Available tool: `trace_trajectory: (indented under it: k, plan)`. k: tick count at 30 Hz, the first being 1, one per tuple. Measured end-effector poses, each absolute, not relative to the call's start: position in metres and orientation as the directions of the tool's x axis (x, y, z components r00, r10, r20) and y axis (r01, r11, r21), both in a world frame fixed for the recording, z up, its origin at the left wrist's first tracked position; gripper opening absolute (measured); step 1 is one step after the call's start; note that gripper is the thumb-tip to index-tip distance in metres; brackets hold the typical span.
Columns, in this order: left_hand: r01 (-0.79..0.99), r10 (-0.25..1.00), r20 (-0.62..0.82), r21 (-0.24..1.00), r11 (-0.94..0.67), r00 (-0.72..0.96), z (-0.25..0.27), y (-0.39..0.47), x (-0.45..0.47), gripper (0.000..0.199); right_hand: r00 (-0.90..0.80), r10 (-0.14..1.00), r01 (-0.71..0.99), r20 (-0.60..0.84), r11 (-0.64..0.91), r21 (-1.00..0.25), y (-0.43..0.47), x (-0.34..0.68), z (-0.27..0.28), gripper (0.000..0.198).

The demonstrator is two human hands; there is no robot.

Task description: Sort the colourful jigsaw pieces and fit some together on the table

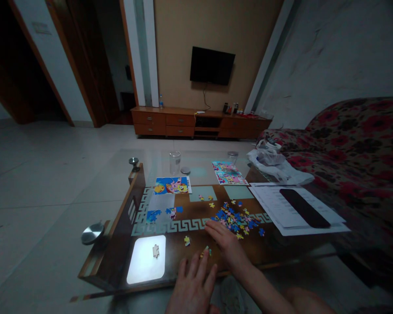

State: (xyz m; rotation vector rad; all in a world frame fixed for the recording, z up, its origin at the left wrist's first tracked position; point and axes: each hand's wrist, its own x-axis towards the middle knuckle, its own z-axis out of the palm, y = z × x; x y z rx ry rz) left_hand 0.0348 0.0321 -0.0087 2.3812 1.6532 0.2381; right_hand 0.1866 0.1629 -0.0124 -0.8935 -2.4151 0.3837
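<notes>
Left grip (193,279): fingers spread wide, small piece (210,252) at its index fingertip (contact unclear).
Right grip (227,242): fingers extended; cannot tell if holding.
Loose pile (232,216): just beyond right grip, apparently most pieces unjoined.
Joined clusters (153,216): beyond and left of both grips, seemingly only a small part done.

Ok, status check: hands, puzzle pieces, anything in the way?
Left hand spread beside loose pieces, contact unclear. Right hand beside the puzzle pile, grip unclear. Blue sections left of the pile. No obstruction seen.
</notes>
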Motion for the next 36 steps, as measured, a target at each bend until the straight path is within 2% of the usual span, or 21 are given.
trace_trajectory:
  k: [5, 10, 12, 15, 18, 24, 31, 36]
  plan:
    - [0.9, 0.921, 0.06, 0.197, -0.389, 0.385, -0.02, 0.033, 0.035, 0.082, -0.685, 0.635, 0.482, 0.357, 0.763, -0.431, 0.178, 0.161, -0.003, 0.045]
    - [0.889, 0.906, 0.059, 0.178, -0.423, 0.419, -0.016, 0.04, 0.04, 0.077, -0.727, 0.557, 0.416, 0.4, 0.822, -0.389, 0.198, 0.135, 0.002, 0.04]
    - [0.887, 0.906, 0.049, 0.188, -0.421, 0.42, -0.012, 0.043, 0.042, 0.076, -0.699, 0.561, 0.401, 0.443, 0.821, -0.407, 0.205, 0.133, 0.008, 0.043]
    - [0.891, 0.915, 0.021, 0.219, -0.398, 0.404, -0.003, 0.047, 0.047, 0.078, -0.589, 0.636, 0.436, 0.499, 0.77, -0.466, 0.212, 0.146, 0.021, 0.053]
    - [0.892, 0.921, -0.024, 0.258, -0.37, 0.389, 0.006, 0.051, 0.051, 0.08, -0.554, 0.688, 0.486, 0.469, 0.725, -0.489, 0.211, 0.169, 0.032, 0.054]
    - [0.888, 0.921, -0.061, 0.297, -0.35, 0.384, 0.021, 0.055, 0.055, 0.075, -0.69, 0.639, 0.501, 0.339, 0.76, -0.413, 0.192, 0.188, 0.027, 0.057]
    - [0.877, 0.934, -0.016, 0.35, -0.329, 0.357, 0.044, 0.064, 0.052, 0.072, -0.664, 0.658, 0.528, 0.355, 0.748, -0.402, 0.208, 0.161, 0.021, 0.061]
    - [0.875, 0.939, 0.025, 0.355, -0.328, 0.342, 0.042, 0.064, 0.057, 0.071, -0.689, 0.58, 0.376, 0.435, 0.799, -0.47, 0.216, 0.146, 0.02, 0.051]
